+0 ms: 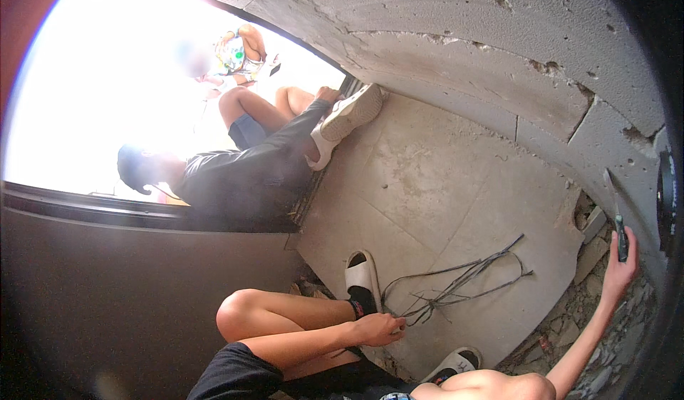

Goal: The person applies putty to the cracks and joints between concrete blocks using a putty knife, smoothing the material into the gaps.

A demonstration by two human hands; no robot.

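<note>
My right hand (624, 256) is wrapped round the dark green handle of a knife-like tool (620, 230). Its narrow pale blade points up along the block wall at the far right. My left hand (380, 329) is closed in front of my knee. A small dark thing shows at its fingertips, too small to name. Just beyond those fingers, a loose bundle of thin dark cables (434, 304) lies on the floor slab. Whether the left fingers touch the cables I cannot tell.
Broken rubble (566, 325) lines the slab's right edge beneath the grey block wall (463, 58). A round black object (666, 200) is at the wall's right end. Another person (249, 161) sits in the bright doorway, one shoe on the slab; a further person (242, 52) is outside.
</note>
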